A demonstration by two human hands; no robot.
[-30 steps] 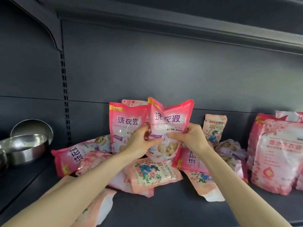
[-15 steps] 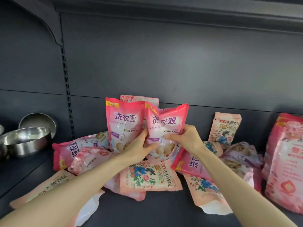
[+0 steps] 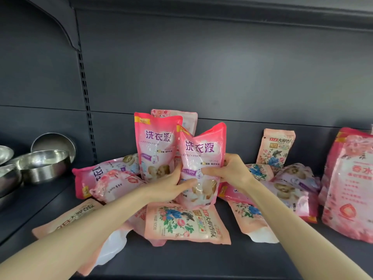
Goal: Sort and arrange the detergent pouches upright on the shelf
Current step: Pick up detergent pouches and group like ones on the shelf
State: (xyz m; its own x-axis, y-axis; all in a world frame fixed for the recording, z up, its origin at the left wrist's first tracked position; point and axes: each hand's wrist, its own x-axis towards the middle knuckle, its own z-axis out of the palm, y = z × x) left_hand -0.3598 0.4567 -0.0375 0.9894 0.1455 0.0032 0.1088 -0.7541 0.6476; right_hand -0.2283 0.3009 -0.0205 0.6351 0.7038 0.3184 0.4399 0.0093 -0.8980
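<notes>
A pink detergent pouch (image 3: pixel 201 156) with purple lettering stands tilted in the middle of the shelf (image 3: pixel 181 259). My left hand (image 3: pixel 169 184) grips its left side and my right hand (image 3: pixel 228 172) grips its right side. Just to its left a matching pink pouch (image 3: pixel 157 142) stands upright, with a paler pouch (image 3: pixel 187 120) behind it. Several more pouches lie flat around them, among them a floral one (image 3: pixel 185 225) in front and a pink one (image 3: pixel 105 176) at the left.
Steel bowls (image 3: pixel 40 164) sit at the left end of the shelf. An upright floral pouch (image 3: pixel 276 148) leans on the back panel at the right. Large pink bags (image 3: pixel 349 188) stand at the far right. The shelf's front edge runs along the bottom.
Both hands have lowered the held pouch and shifted it a little right of the upright pink pouch. The view has moved closer and slightly right.
</notes>
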